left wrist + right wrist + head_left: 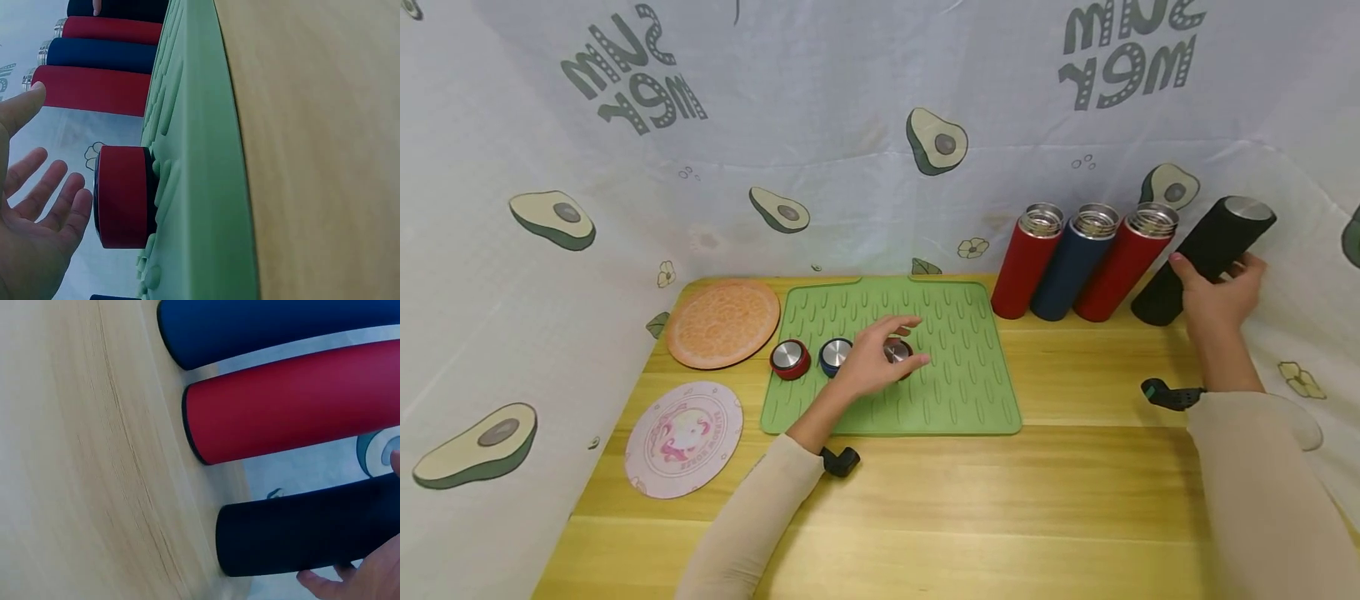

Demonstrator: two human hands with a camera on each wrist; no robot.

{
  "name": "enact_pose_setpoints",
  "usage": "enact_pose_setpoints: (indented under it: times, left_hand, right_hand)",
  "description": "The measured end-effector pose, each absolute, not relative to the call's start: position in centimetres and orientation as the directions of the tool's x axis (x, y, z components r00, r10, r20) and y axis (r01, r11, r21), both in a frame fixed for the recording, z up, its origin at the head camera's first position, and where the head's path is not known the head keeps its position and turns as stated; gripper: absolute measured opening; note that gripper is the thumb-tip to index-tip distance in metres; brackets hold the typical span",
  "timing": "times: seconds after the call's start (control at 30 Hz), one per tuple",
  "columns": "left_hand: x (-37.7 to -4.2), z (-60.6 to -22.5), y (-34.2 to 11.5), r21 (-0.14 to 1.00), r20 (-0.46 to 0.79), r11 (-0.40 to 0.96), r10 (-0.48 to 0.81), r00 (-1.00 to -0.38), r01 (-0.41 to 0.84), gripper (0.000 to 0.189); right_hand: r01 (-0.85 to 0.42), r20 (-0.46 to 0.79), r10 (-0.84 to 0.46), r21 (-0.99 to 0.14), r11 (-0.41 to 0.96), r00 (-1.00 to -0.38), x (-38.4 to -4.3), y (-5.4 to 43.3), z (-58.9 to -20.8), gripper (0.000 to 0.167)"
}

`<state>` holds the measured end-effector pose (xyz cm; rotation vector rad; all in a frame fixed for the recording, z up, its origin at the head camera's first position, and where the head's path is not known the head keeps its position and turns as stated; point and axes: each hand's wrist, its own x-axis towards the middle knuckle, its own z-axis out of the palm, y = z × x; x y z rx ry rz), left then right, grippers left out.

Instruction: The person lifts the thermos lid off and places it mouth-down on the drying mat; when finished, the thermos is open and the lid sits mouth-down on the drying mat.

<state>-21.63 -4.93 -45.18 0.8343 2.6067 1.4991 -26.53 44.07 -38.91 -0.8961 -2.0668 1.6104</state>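
At the back right, my right hand point(1221, 296) grips a black thermos bottle point(1213, 237) with a silver-topped lid on it. In the right wrist view, the bottle's base point(237, 540) stands close to the wood. My left hand point(867, 360), fingers spread, is over the right end of a row of bottle lids on a green silicone mat point(962, 400). Beneath it is a red lid point(125, 197); the left wrist view shows a gap between most fingers and this lid. A blue lid point(832, 357) and another red lid point(790, 359) sit to the left.
Left of the black bottle stand a red bottle point(1123, 267), a blue bottle point(1071, 262) and another red bottle point(1026, 262), all lidless. An orange round mat point(724, 323) and a pink round mat point(685, 440) lie at left. A printed cloth point(850, 108) hangs behind the table.
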Motion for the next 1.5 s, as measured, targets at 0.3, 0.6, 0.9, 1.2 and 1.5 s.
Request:
enact_pose_setpoints:
  times: [0.3,0.6,0.9,1.2,1.5]
  left_hand:
    - [-21.9,-45.1,-4.5,0.814,0.232,0.391,0.46,-0.857,0.43,0.063]
    - [-21.8,-44.7,-4.4,0.807,0.251,0.392,0.448,-0.858,0.441,0.074]
    - [-21.2,-43.9,-4.1,0.797,0.292,0.379,0.439,-0.85,0.47,0.079]
    - [-20.6,-42.3,-3.5,0.815,0.352,0.279,0.458,-0.816,0.508,0.079]
    - [-19.6,-40.8,-3.2,0.825,0.385,0.207,0.476,-0.79,0.526,0.081]
  right_hand:
    - [0.267,-0.084,0.668,-0.948,0.176,-0.74,-26.5,43.9,-38.9,0.083]
    - [0.174,-0.032,0.675,-0.974,0.144,-0.737,-23.5,40.8,-38.9,0.076]
    - [-0.031,0.248,0.611,-0.939,0.343,-0.751,-19.9,36.7,-39.1,0.062]
    - [-0.19,0.386,0.411,-0.877,0.442,-0.826,-17.7,31.3,-38.7,0.062]
    - [-0.285,0.406,0.15,-0.817,0.501,-0.902,-16.2,27.6,-38.3,0.069]
